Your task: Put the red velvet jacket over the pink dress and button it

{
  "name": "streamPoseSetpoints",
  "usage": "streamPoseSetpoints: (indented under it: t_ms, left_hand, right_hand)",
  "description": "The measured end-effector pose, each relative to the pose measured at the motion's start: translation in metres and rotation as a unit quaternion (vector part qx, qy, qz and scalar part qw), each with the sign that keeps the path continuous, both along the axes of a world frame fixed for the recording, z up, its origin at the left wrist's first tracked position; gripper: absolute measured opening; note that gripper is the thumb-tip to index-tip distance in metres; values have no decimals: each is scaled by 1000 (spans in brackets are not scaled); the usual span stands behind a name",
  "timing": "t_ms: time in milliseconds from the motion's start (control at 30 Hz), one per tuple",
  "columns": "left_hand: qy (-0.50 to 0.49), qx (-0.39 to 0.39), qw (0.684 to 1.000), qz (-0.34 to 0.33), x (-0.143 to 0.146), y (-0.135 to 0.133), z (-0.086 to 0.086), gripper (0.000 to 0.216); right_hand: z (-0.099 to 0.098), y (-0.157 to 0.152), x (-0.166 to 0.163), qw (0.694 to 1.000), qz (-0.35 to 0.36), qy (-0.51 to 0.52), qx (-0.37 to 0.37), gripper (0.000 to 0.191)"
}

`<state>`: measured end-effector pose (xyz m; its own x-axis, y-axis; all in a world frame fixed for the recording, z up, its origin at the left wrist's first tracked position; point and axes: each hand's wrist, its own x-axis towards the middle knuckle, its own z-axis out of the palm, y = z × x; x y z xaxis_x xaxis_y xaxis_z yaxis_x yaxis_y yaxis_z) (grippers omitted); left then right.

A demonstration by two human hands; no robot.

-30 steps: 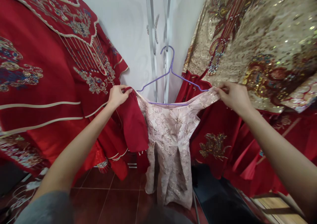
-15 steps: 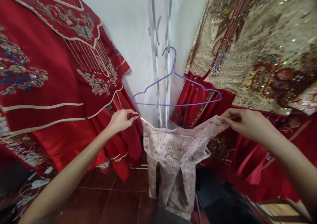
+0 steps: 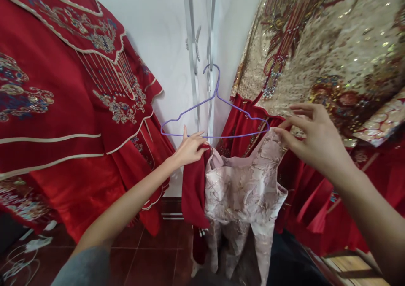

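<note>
A pale pink brocade dress (image 3: 242, 189) hangs between my hands, below a purple wire hanger (image 3: 190, 109) that hooks onto a metal upright. My left hand (image 3: 190, 148) pinches the dress's left shoulder, along with a strip of dark red cloth (image 3: 193, 189) that drapes down beside it. The fingers of this hand lie just under the hanger's bottom bar. At the right shoulder strap, my right hand (image 3: 311, 136) holds the top edge between thumb and forefinger, near the hanger's right end. The lower part of the dress runs out of view at the bottom.
Red embroidered garments (image 3: 72, 109) hang on the left. To the right hang a gold sequined garment (image 3: 303, 66) and red skirts. Metal uprights (image 3: 192, 45) stand against a white wall. White cables (image 3: 23, 256) lie on the dark red tiled floor (image 3: 152, 256), lower left.
My left hand has moved right and brought the straps closer together. The right hand has risen slightly, lifting its strap towards the hanger's right end. The red strip now hangs clear of the garments behind.
</note>
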<state>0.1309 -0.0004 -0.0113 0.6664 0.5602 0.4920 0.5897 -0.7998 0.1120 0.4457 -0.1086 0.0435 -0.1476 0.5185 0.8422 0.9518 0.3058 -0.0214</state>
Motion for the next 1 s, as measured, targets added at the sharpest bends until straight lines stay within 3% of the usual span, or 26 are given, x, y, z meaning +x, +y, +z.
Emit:
streamPoseSetpoints:
  t_ms: [200,400,567,733,1000]
  left_hand:
    - [46,-36,997,-56,-36,3,2,12]
    - [56,-67,994,-72,-48,3,14,12]
    - [61,-60,994,-69,-46,4,12,10]
    - [74,-41,995,-52,-50,7,11,11]
    - [90,-42,992,-72,-38,-1,8,12]
  right_hand:
    - [-4,4,41,989,-125,-43,70,31]
    - [6,4,58,984,-110,-47,133,39]
    - [14,1,56,985,-91,-52,136,45]
    - [17,-7,58,986,-94,-29,136,38]
    - [44,-10,26,992,-80,-24,97,29]
